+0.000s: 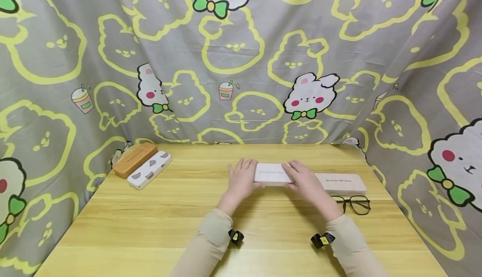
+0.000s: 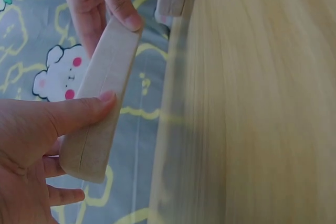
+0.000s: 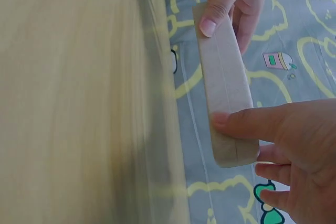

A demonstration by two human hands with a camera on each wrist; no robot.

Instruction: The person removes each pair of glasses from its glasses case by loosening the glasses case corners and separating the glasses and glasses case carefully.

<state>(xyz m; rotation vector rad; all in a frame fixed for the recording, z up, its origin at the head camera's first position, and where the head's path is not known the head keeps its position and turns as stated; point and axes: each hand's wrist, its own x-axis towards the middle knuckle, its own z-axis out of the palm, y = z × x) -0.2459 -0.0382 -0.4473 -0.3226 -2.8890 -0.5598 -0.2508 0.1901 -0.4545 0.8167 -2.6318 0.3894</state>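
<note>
Both hands grip a white glasses case (image 1: 272,174) that has faint lettering on its top, near the table's far middle. My left hand (image 1: 243,179) holds its left end, and my right hand (image 1: 306,181) holds its right end. In the left wrist view the case (image 2: 100,108) looks closed, a thin seam running along its side, with the left thumb pressed across that side. The right wrist view shows the same case (image 3: 226,82) raised off the wooden table, each thumb on its near side and the fingers partly hidden behind.
A pinkish lettered case (image 1: 340,183) lies right of the held one, partly behind the right hand. Black-framed glasses (image 1: 359,205) rest in front of it. At the table's far left are a brown case (image 1: 136,160) and a white patterned case (image 1: 149,170). A printed curtain (image 1: 241,114) hangs behind.
</note>
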